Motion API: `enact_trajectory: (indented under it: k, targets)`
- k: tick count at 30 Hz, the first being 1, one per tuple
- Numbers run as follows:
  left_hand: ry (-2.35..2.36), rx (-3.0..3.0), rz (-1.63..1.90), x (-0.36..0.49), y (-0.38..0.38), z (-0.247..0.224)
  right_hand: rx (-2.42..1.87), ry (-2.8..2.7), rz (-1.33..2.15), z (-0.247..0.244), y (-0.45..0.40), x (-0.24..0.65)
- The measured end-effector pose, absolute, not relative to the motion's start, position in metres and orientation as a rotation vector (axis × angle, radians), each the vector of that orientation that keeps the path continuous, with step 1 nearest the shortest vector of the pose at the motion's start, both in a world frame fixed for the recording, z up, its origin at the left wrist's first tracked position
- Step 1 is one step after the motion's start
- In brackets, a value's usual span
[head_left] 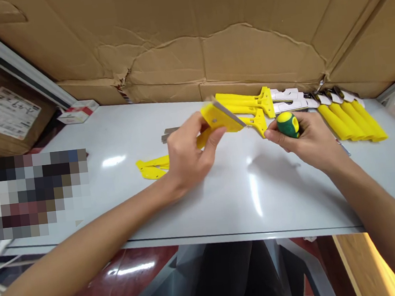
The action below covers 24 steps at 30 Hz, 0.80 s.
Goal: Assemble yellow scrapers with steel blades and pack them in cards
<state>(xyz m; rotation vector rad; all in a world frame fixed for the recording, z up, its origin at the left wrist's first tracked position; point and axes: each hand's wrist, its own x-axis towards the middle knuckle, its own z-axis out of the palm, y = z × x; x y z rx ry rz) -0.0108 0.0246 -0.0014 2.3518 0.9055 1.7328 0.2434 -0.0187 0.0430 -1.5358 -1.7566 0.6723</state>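
Observation:
My left hand (194, 150) is closed on a yellow scraper head (223, 117) with a grey metal blade along its upper right edge, held above the table. In my right hand (304, 136) is a screwdriver with a green and yellow handle (287, 124); its shaft is not visible. The two hands are apart. Behind them lie several yellow scraper parts (266, 103) on the grey-white table (211, 212). More yellow pieces (152, 168) rest left of my left hand, partly hidden by it, near a stack of thin metal blades (167, 134).
Several white pieces with yellow handles (353, 122) lie at the back right. A small red and white box (79, 112) stands at the back left, near a labelled carton (6, 111). Cardboard (224, 32) lines the back. A blurred-out patch covers the table's left end.

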Motion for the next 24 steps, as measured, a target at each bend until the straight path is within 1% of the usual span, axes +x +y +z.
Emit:
enact_trajectory:
  k: [2, 5, 9, 13, 19, 24]
  targets:
    - [0.934, 2.117, 1.490, -0.015, 0.023, 0.013, -1.505, -1.721, 0.685, 0.045, -0.021, 0.241]
    - [0.837, 1.971, 1.193, -0.017, 0.023, 0.028, -1.465, -1.677, 0.709, 0.047, -0.025, 0.238]
    - [0.883, 1.903, 1.007, -0.013, 0.020, 0.026, -1.450, -1.645, 0.684, 0.047, -0.027, 0.236]
    - [0.918, 1.984, 0.999, -0.010, 0.016, 0.017, -1.450, -1.544, 0.776, 0.044, -0.024, 0.239]
    - [0.807, 2.012, 1.044, -0.011, 0.012, 0.020, -1.277, -1.336, 1.187, 0.036, -0.020, 0.242]
    - [0.741, 1.973, 1.060, -0.009, 0.005, 0.023, -1.220, -1.309, 1.395, 0.030, -0.021, 0.235]
